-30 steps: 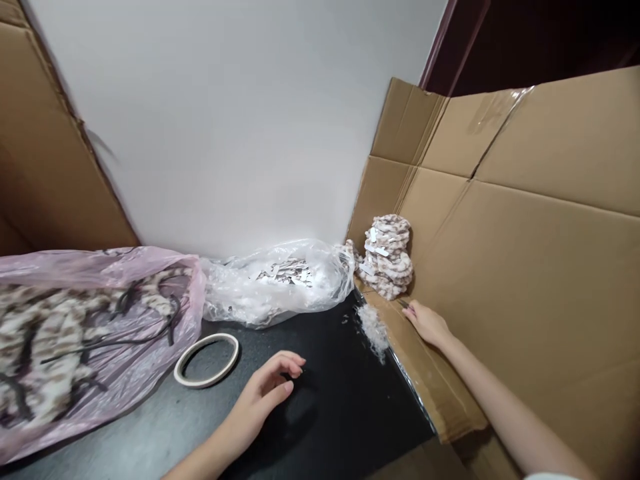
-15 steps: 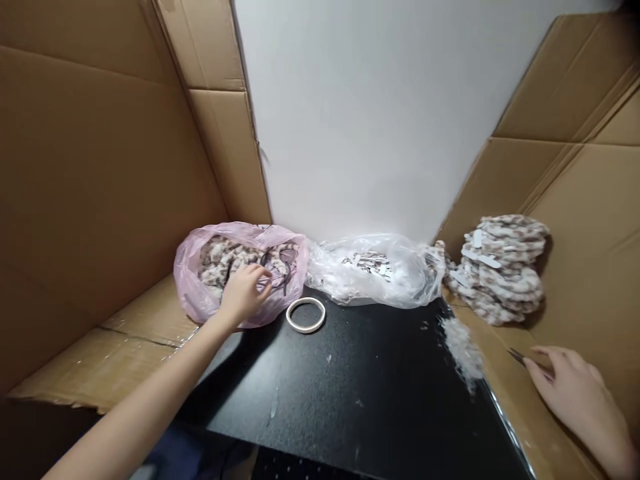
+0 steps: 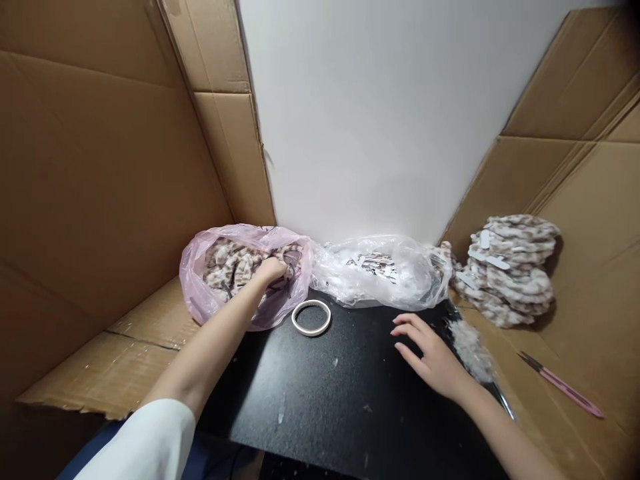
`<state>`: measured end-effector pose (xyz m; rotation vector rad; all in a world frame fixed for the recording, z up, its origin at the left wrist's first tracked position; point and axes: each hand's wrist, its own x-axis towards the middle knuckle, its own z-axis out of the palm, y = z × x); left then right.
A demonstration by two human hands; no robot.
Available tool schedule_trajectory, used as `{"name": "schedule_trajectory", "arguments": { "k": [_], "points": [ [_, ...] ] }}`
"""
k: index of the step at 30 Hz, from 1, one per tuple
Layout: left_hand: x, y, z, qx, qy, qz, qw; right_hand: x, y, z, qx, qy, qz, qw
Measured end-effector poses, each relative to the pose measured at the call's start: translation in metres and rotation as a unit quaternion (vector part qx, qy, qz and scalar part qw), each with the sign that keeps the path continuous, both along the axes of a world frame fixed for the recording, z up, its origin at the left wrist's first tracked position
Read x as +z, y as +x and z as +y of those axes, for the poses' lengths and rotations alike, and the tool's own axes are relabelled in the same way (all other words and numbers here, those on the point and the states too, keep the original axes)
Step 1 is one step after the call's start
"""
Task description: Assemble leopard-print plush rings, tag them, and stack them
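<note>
My left hand reaches into a pink plastic bag. Its fingers are closed among fluffy brown-and-white pieces and dark cords; what they hold, if anything, is hidden. My right hand is over the right part of the black table, fingers apart and holding nothing. Pink-handled thread snips lie on the cardboard at the right, away from the hand. Between the hands, a roll of pale tape lies flat just in front of the pink bag.
A clear plastic bag with black-and-white printed pieces sits at the back centre. Right of it, tagged fluffy pieces are stacked against the cardboard. White fluff lies along the right edge of the black table. Cardboard walls stand at both sides.
My right hand has let go of the thread snips, leaving them on the cardboard, and moved left over the table. My left hand has gone deeper into the pink bag and closed.
</note>
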<state>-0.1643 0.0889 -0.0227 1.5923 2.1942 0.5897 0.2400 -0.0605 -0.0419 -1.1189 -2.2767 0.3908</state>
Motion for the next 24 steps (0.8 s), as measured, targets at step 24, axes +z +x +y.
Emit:
{"name": "schedule_trajectory", "arguments": {
  "k": [24],
  "points": [
    [0.031,0.111,-0.150,-0.225,0.230,-0.352,0.879,0.029,-0.104,-0.001,-0.040,-0.117,0.249,0.961]
  ]
}}
